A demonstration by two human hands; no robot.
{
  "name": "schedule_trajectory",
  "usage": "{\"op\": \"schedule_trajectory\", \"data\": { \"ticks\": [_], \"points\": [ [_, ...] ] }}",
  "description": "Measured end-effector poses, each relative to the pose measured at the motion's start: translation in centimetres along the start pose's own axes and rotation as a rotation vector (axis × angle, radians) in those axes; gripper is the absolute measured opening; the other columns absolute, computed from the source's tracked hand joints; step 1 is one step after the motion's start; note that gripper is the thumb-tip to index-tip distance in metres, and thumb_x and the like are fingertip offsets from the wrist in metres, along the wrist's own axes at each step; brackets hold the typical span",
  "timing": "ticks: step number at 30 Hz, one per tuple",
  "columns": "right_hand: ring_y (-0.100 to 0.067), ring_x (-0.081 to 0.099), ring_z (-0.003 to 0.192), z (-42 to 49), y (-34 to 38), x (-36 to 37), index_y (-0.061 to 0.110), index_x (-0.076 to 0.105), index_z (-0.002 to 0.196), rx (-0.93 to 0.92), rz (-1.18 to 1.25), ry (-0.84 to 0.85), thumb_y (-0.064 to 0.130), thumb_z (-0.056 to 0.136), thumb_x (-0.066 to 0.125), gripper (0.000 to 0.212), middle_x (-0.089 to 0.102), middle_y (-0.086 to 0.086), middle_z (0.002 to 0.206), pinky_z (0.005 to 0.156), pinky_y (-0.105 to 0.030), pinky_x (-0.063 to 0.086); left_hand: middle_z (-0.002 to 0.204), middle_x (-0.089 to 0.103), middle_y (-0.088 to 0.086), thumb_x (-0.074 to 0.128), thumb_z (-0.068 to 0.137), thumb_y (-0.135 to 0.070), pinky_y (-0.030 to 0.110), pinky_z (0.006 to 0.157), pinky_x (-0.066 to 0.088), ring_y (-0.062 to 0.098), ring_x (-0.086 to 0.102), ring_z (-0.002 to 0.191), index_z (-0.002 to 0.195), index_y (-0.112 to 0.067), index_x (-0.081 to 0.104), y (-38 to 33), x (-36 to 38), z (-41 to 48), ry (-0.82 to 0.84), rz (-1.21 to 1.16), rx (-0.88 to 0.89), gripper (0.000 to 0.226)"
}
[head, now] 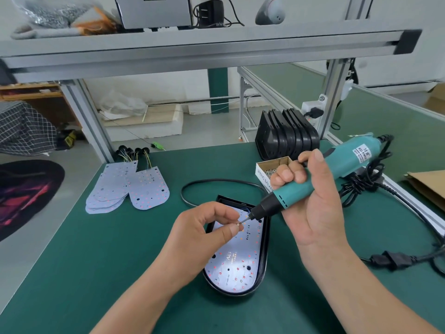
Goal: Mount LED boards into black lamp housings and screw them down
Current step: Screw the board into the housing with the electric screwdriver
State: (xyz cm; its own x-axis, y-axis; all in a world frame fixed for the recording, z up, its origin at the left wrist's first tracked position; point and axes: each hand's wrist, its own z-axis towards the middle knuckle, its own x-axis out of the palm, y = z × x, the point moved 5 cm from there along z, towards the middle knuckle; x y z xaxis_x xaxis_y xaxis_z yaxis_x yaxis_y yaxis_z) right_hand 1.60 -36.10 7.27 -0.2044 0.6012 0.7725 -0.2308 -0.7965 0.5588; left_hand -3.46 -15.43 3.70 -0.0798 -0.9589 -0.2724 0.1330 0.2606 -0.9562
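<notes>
The left hand (pixel 204 227) pinches a tiny screw (pixel 238 223) between thumb and forefinger and holds it against the bit of the teal electric screwdriver (pixel 346 155), which the right hand (pixel 310 201) grasps in a full fist, its nose slanted down towards the left fingertips. Directly beneath both hands lies the LED board (pixel 236 259), seated inside its black lamp housing (pixel 265 251) on the green mat (pixel 120 249). The main risk is the screw slipping off the bit as the left fingers let go. It looks barely seated, the tool is steeply tilted, and a dropped screw could land among the LEDs or roll under the board edge. A second hazard is starting the driver while the fingertips are pinched at the bit, which could nip the skin. If the tool goes into the hole at this slant rather than upright, the screw may cross-thread or the bit may skid and scar the white board. Nothing holds the housing down, so a sideways push from the right hand could slide it. The black cord (pixel 216 181), looped just beyond the left hand, could drag on the tool. The screw box (pixel 267 168) sits close behind the right knuckles and could be knocked.
</notes>
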Motion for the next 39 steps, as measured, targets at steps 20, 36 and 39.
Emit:
{"op": "schedule_trajectory", "data": {
  "ticks": [20, 36, 39],
  "points": [
    [-0.016, 0.050, 0.069, -0.6, -0.9, 0.3, 0.020, 0.063, 0.091, 0.003, -0.082, 0.012, 0.046, 0.091, 0.076, 0.030, 0.044, 0.004, 0.071, 0.072, -0.028, 0.048, 0.105, 0.071, -0.033, 0.080, 0.094, -0.028, 0.018, 0.083, 0.046, -0.007, 0.064, 0.107, 0.103, -0.056, 0.068, 0.0, 0.3, -0.5, -0.093, 0.326, 0.083, 0.032],
    [-0.014, 0.049, 0.066, -0.6, -1.7, -0.4, 0.018, 0.061, 0.087, 0.081, -0.005, -0.056, 0.041, 0.095, 0.073, 0.027, 0.043, 0.004, 0.068, 0.066, -0.027, 0.047, 0.105, 0.065, -0.025, 0.051, 0.102, -0.042, 0.035, 0.096, 0.053, -0.004, 0.060, 0.095, 0.099, -0.052, 0.055, 1.3, -1.6, 0.8, -0.186, 0.293, -0.037, 0.011],
    [-0.013, 0.047, 0.064, -0.8, -2.0, 0.0, 0.018, 0.059, 0.087, 0.123, -0.050, -0.020, 0.042, 0.088, 0.081, 0.033, 0.040, 0.004, 0.068, 0.064, -0.026, 0.046, 0.088, 0.069, -0.012, 0.051, 0.089, -0.061, 0.039, 0.074, 0.057, 0.005, 0.059, 0.070, 0.090, -0.037, 0.054, 2.2, -1.0, 0.8, -0.033, 0.396, -0.152, 0.024]
  ]
}}
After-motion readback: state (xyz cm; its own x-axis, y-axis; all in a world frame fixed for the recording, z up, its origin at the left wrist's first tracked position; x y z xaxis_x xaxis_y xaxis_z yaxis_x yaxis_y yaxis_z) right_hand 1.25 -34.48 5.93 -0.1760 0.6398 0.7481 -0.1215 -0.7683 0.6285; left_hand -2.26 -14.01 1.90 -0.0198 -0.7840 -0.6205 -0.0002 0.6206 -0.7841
